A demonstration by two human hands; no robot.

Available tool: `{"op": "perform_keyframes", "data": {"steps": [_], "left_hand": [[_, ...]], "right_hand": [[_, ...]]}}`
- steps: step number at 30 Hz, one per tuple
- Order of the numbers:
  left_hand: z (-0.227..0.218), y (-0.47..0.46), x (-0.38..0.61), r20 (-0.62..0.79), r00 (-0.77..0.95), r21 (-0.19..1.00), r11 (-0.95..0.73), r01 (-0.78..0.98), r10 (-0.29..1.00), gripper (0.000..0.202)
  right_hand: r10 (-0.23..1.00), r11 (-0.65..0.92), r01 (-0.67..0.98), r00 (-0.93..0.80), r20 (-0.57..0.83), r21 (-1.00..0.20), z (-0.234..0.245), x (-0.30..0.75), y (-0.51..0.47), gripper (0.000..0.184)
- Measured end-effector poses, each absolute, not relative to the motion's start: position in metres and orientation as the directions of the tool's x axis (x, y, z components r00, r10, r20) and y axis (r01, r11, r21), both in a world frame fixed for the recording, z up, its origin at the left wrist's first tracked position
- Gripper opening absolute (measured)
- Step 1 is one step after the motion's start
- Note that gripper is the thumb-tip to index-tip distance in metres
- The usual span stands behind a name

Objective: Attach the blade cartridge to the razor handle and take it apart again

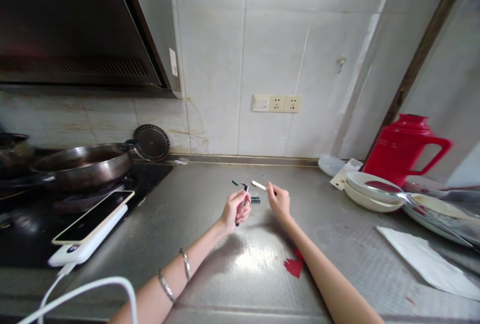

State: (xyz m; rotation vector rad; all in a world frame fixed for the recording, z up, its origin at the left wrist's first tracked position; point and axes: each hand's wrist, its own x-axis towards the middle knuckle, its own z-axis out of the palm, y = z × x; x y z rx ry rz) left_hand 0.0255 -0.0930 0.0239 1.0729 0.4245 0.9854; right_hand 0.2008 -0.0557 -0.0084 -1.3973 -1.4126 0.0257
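Observation:
My left hand [235, 209] is closed around a slim black pen-like tool [246, 195] with a small silvery part at its top, held roughly upright. Its exact kind is too small to make out. Between the fingertips of my right hand [279, 198] is a short white stick [259, 185], its free end pointing left toward the tool. Just behind my left hand lies a small dark green piece [235, 182] on the steel counter [210, 284]. Small clear-and-green items [255, 199] rest between the two hands, partly hidden by the left one.
A phone [93, 218] on a white power bank [88, 236] with a cable sits left, beside a pan [86, 164] on the stove. To the right stand a red thermos jug [401, 146], stacked bowls [371, 200] and a white paper [423, 259]. A red scrap [293, 266] lies near my right forearm.

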Motion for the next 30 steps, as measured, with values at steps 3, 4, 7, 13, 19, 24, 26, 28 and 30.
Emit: {"op": "perform_keyframes", "data": {"steps": [3,4,7,13,19,24,26,28,30], "left_hand": [[0.021,-0.088,0.025,0.204,0.444,0.921,-0.018,-0.389,0.872,0.032],[0.020,-0.086,0.025,0.218,0.415,0.933,-0.065,-0.353,0.883,0.033],[0.015,-0.079,0.025,0.281,0.336,0.945,-0.198,-0.261,0.899,0.035],[0.008,-0.069,0.021,0.415,0.222,0.910,-0.406,-0.085,0.882,0.028],[0.012,-0.072,0.015,0.434,0.270,0.890,-0.456,0.021,0.860,0.026],[0.013,-0.076,0.013,0.427,0.350,0.872,-0.483,0.085,0.834,0.026],[0.013,-0.076,0.013,0.431,0.357,0.866,-0.491,0.094,0.829,0.027],[0.014,-0.075,0.012,0.431,0.365,0.864,-0.494,0.097,0.825,0.027],[0.014,-0.075,0.011,0.429,0.376,0.863,-0.495,0.098,0.822,0.026]], "right_hand": [[0.700,0.342,0.633,0.320,0.638,-0.694,-0.001,0.204,-0.056,0.046],[0.697,0.358,0.625,0.316,0.644,-0.694,0.003,0.204,-0.056,0.045],[0.675,0.393,0.635,0.292,0.678,-0.665,0.011,0.204,-0.059,0.045],[0.585,0.417,0.711,0.267,0.766,-0.566,0.022,0.216,-0.063,0.046],[0.576,0.435,0.783,0.137,0.806,-0.445,0.036,0.210,-0.073,0.046],[0.602,0.473,0.801,0.010,0.798,-0.367,0.044,0.194,-0.082,0.046],[0.597,0.469,0.822,-0.026,0.802,-0.323,0.044,0.197,-0.082,0.046],[0.600,0.467,0.834,-0.055,0.798,-0.294,0.043,0.206,-0.079,0.046],[0.607,0.460,0.842,-0.068,0.792,-0.280,0.041,0.215,-0.077,0.046]]}}
